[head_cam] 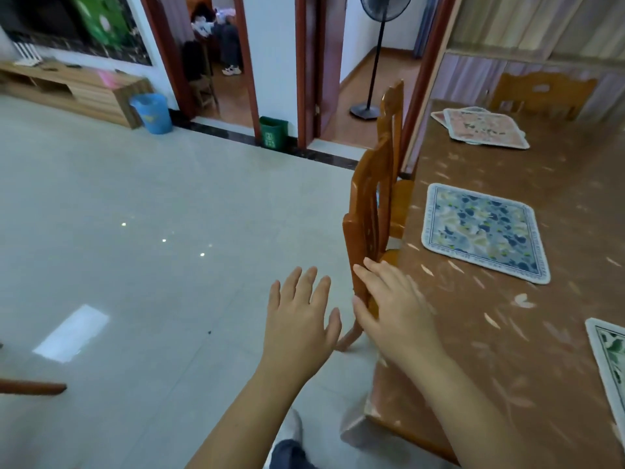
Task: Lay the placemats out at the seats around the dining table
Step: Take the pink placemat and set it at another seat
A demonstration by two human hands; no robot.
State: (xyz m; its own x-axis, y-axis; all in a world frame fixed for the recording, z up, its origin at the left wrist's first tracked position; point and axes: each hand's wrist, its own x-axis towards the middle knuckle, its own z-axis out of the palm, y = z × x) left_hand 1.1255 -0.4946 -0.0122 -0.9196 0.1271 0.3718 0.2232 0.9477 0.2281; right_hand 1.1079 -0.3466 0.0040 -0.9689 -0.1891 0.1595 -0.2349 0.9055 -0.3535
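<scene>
Two placemats are seen laid singly on the bench [490, 333]: a blue mat [485, 231] before the near chair [368, 225], and a green mat [608, 360], cut off at the right edge of the view. A stack of pink mats [483, 128] is left at the far end, near a far chair [541, 93], so the task is judged partly done, with the stacked mats yet to be shared out among the remaining seats. No mat is held at this moment: the left hand [301, 319] is spread wide over the floor [135, 231], empty, and the right hand [395, 309] is opened flat with its fingers [363, 275] against the back of the near chair. That chair and a second one [392, 113] behind it are set close along the bench side, between the person and the stack. A fan [378, 45] and two bins [152, 113] are stood well apart, out of the way.
</scene>
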